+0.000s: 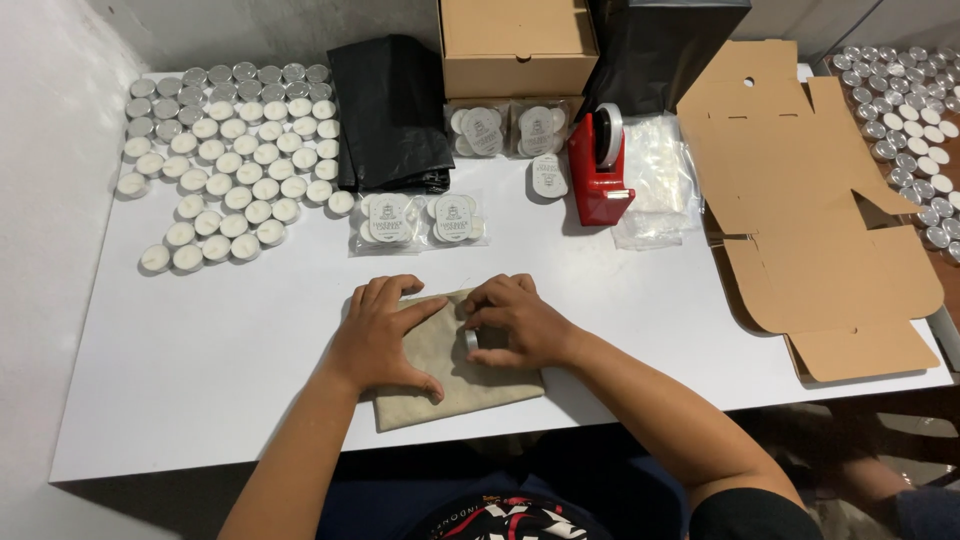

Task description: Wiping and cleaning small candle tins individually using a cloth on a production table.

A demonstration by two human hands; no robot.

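Note:
A beige cloth pouch [450, 380] lies flat on the white table [200, 360] near its front edge. My left hand [378, 335] presses down on the pouch's left part with fingers spread. My right hand [515, 320] rests on the pouch's upper right corner, and its fingers pinch a small silver tealight cup [471, 340] at the pouch's edge.
Rows of white tealights [230, 160] fill the back left. Packed tealight bags [415, 220] sit mid-table, more bags [505, 128] before a closed cardboard box [517, 45]. A black plastic bag [390, 110], red tape dispenser [598, 170], clear bags [660, 185], flat cardboard [810, 200] and more tealights [915, 120] lie right.

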